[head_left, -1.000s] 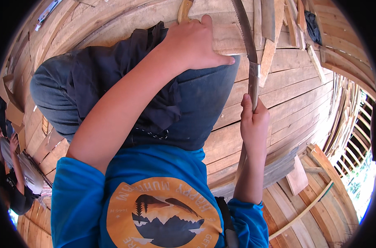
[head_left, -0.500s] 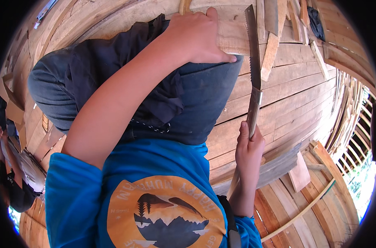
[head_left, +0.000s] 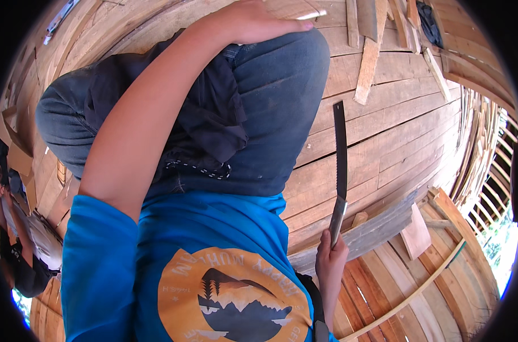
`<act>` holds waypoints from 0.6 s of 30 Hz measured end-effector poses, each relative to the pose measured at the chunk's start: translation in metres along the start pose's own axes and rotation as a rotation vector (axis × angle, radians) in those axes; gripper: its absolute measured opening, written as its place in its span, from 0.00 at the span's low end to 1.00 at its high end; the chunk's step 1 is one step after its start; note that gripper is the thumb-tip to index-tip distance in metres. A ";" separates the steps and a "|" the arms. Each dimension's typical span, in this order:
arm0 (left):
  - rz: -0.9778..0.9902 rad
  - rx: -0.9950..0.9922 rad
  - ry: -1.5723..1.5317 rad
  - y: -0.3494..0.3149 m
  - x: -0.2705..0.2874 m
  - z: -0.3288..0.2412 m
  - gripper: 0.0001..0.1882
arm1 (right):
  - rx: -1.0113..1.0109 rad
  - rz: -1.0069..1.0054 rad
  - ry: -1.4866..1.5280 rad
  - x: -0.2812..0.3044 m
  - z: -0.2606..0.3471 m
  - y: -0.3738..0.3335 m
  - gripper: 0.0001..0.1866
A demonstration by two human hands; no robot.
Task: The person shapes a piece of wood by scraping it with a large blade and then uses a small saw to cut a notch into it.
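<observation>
My right hand (head_left: 332, 256) is wrapped round the handle of a hand saw (head_left: 341, 151). The saw has a long dark blade with teeth along its left edge. It stands apart from any wood, its tip pointing away from me. At the top edge of the view, my left hand (head_left: 250, 23) grips a pale wooden board (head_left: 296, 8), its thumb stretched along the board's near end. Part of that hand's fingers and most of the board lie outside the picture. The board's near end is just beyond my bent knee (head_left: 304, 57), which wears dark jeans.
Plank flooring (head_left: 395, 125) spreads to my right. Loose wood strips (head_left: 370, 68) lie at the far right, near a dark bag (head_left: 430, 25). A grey beam (head_left: 378, 228) crosses the right side, with a thin pole (head_left: 412, 296) below. Another person (head_left: 31, 245) is at far left.
My right hand has drawn the saw back toward me, away from the board's end. My left hand and the board have shifted farther away, toward the top edge.
</observation>
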State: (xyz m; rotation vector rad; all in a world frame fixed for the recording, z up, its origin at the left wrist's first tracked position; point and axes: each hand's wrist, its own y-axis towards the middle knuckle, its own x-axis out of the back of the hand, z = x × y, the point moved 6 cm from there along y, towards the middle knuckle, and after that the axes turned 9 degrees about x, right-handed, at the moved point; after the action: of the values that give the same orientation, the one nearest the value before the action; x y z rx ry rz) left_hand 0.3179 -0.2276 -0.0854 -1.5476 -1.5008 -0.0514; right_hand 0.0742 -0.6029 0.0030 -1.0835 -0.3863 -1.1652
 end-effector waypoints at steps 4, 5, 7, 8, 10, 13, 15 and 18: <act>-0.004 -0.137 0.119 -0.020 -0.002 -0.013 0.52 | -0.046 -0.037 0.212 0.006 0.005 0.008 0.20; -0.022 -0.173 0.136 -0.024 -0.003 -0.018 0.50 | 0.019 -0.062 0.255 0.010 0.021 0.021 0.20; -0.194 -0.259 0.174 -0.027 -0.019 -0.012 0.49 | 0.144 -0.080 0.309 0.013 0.048 0.053 0.21; -0.284 -0.295 0.192 -0.029 -0.019 -0.011 0.49 | 0.198 -0.077 0.324 0.011 0.061 0.072 0.21; -0.136 -0.214 0.240 -0.041 -0.017 -0.024 0.50 | 0.319 -0.066 0.275 0.002 0.085 0.112 0.20; -0.178 -0.226 0.266 -0.044 -0.014 -0.025 0.49 | 0.389 -0.068 0.165 -0.008 0.116 0.143 0.16; -0.182 -0.210 0.237 -0.040 -0.014 -0.022 0.49 | 0.405 -0.053 0.135 -0.011 0.125 0.148 0.15; -0.134 -0.157 0.196 -0.037 -0.014 -0.019 0.51 | 0.363 -0.021 0.080 -0.013 0.121 0.148 0.13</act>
State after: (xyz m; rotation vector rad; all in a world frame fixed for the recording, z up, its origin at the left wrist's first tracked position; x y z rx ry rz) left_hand 0.2953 -0.2574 -0.0620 -1.5142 -1.4690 -0.3964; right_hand 0.2313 -0.4956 -0.0204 -0.7172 -0.5250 -1.1019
